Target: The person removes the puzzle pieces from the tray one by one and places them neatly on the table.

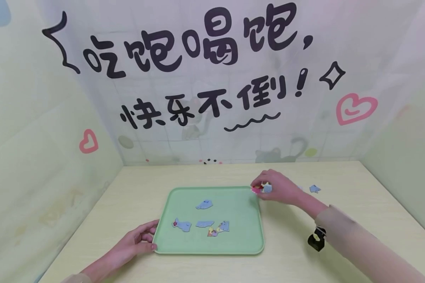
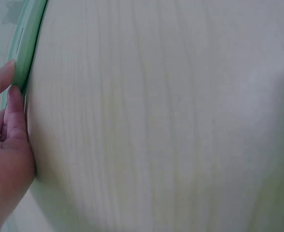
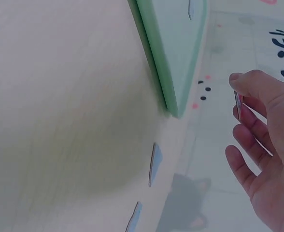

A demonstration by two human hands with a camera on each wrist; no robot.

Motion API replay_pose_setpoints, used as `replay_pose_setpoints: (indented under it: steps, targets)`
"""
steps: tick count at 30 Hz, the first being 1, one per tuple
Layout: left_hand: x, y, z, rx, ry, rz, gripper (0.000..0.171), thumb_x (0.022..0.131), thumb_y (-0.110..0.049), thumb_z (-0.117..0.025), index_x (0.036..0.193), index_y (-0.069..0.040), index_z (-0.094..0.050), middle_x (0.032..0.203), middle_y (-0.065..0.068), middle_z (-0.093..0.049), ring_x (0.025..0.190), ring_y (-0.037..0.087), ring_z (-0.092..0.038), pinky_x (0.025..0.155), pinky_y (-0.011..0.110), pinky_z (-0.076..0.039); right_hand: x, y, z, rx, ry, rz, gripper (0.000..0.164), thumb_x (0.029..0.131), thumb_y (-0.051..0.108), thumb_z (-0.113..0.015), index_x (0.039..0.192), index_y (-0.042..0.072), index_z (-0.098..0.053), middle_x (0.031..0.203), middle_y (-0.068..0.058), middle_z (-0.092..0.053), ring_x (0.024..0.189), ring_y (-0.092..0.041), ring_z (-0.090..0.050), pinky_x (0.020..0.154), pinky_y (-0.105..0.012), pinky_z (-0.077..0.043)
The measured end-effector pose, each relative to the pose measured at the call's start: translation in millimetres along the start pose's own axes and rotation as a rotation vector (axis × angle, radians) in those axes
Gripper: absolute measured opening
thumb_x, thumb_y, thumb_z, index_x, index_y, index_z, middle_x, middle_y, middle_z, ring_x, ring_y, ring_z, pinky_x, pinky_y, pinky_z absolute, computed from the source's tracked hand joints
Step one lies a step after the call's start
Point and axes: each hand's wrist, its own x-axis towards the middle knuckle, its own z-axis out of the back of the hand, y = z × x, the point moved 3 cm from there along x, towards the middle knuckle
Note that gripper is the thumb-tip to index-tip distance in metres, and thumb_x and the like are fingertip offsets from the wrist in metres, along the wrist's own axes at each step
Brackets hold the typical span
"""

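Note:
My right hand [image 1: 278, 188] pinches a pink-and-red puzzle piece [image 1: 256, 190] between thumb and fingers over the tray's far right corner. In the right wrist view the held piece [image 3: 238, 104] shows nearly edge-on. My left hand [image 1: 136, 240] grips the left rim of the light green tray [image 1: 184, 247], with thumb and fingers at its edge. Inside the tray lie a blue piece [image 1: 204, 204] toward the back, a blue piece with a red spot [image 1: 182, 225] at left, a narrow blue piece [image 1: 205, 224] in the middle, and blue-and-yellow pieces [image 1: 219, 228] close together at right.
On the wooden table [image 1: 287, 259], a blue piece [image 1: 267, 188] lies beside the tray's far right corner, partly behind my right hand. Another blue piece [image 1: 315, 188] is farther right. A printed cloth wall [image 1: 216, 145] stands along the table's back edge.

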Motion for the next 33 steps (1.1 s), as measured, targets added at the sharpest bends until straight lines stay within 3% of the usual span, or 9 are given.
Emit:
replay_pose_setpoints:
  steps: [9, 22, 33]
  targets:
    - [-0.8, -0.8, 0.9, -0.013, 0.004, -0.023, 0.078, 0.09, -0.01, -0.068, 0.152, 0.009, -0.025, 0.127, 0.016, -0.046, 0.096, 0.003, -0.053, 0.083, 0.016, -0.048, -19, -36, 42, -0.072, -0.177, -0.007, 0.026, 0.079, 0.01, -0.08, 0.105, 0.011, -0.075, 0.092, 0.005, -0.069, 0.087, -0.014, -0.06, 0.078, -0.034, -0.054]
    - [0.5, 0.0, 0.9, -0.012, 0.009, -0.034, 0.077, 0.09, -0.01, -0.068, 0.151, 0.009, -0.025, 0.126, 0.015, -0.046, 0.096, 0.003, -0.053, 0.083, 0.016, -0.048, -64, -104, 78, -0.162, -0.265, -0.168, 0.031, 0.082, 0.006, -0.076, 0.113, 0.004, -0.071, 0.099, -0.009, -0.068, 0.09, -0.024, -0.063, 0.078, -0.042, -0.056]
    - [-0.2, -1.2, 0.0, -0.014, 0.009, -0.008, 0.078, 0.09, -0.011, -0.068, 0.152, 0.009, -0.024, 0.125, 0.012, -0.046, 0.096, 0.004, -0.052, 0.083, 0.016, -0.048, -99, -142, 85, -0.146, -0.278, -0.291, 0.033, 0.084, 0.008, -0.075, 0.115, -0.001, -0.069, 0.1, -0.016, -0.066, 0.09, -0.032, -0.063, 0.074, -0.03, -0.052]
